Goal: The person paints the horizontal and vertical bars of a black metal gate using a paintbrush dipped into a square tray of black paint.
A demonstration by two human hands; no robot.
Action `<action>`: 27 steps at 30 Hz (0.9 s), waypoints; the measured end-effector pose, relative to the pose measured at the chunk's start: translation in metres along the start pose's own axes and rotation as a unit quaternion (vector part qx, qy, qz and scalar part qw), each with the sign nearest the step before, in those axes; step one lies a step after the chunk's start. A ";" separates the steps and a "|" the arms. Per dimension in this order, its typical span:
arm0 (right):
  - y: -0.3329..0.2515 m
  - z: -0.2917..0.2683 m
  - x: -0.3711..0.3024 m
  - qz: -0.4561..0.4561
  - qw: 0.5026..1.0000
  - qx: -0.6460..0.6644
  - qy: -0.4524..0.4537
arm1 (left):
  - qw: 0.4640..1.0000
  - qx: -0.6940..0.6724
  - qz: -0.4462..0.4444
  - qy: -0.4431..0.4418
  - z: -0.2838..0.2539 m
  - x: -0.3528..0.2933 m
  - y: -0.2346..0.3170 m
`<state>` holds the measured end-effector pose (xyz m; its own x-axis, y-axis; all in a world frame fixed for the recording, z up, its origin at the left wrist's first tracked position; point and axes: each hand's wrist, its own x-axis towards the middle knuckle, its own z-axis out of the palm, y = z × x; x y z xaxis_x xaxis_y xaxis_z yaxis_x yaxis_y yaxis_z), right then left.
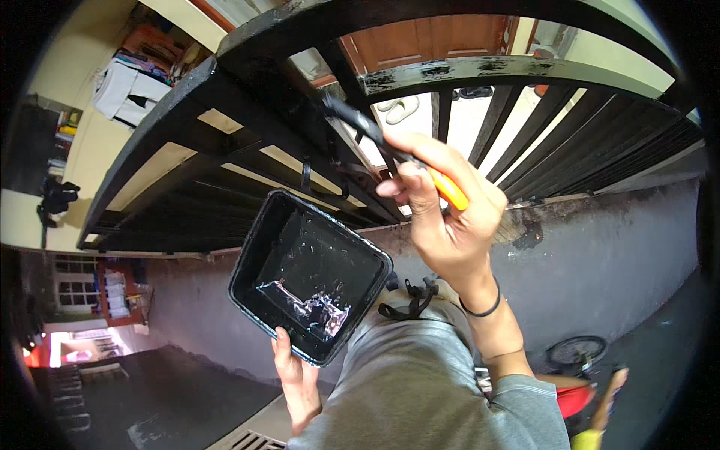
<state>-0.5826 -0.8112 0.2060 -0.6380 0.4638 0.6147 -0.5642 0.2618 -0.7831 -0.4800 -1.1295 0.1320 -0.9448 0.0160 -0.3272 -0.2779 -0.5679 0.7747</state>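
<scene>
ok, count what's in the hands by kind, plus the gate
Paintbrush, orange handle, in right hand: 1
Black paint tray, in left hand: 1
Black metal gate: 1
Total: 3

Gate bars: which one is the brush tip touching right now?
The dark upright bar just left of the pale, patchy crossbar. The brush in the right hand has its bristles against it; the slats to the right stand apart from the brush.
</scene>
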 end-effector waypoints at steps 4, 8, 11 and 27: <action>0.001 0.013 0.010 -0.090 0.996 -0.010 -0.024 | 1.000 -0.006 0.006 0.015 0.014 -0.001 -0.003; 0.009 0.001 0.003 -0.145 0.982 -0.102 -0.064 | 0.999 -0.006 0.022 0.026 0.015 0.001 -0.006; 0.009 0.011 0.001 -0.191 0.974 -0.107 -0.058 | 0.999 -0.012 0.014 0.028 0.014 -0.001 -0.009; -0.015 0.025 0.047 -0.384 0.892 -0.222 -0.088 | 0.998 0.006 0.049 0.037 -0.005 0.002 -0.008</action>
<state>-0.6174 -0.8146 0.2490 -0.2464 -0.1264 0.9609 -0.6327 0.7720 -0.0607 -0.4790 -1.1290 0.1220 -0.9522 -0.1007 -0.2884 -0.1871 -0.5541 0.8111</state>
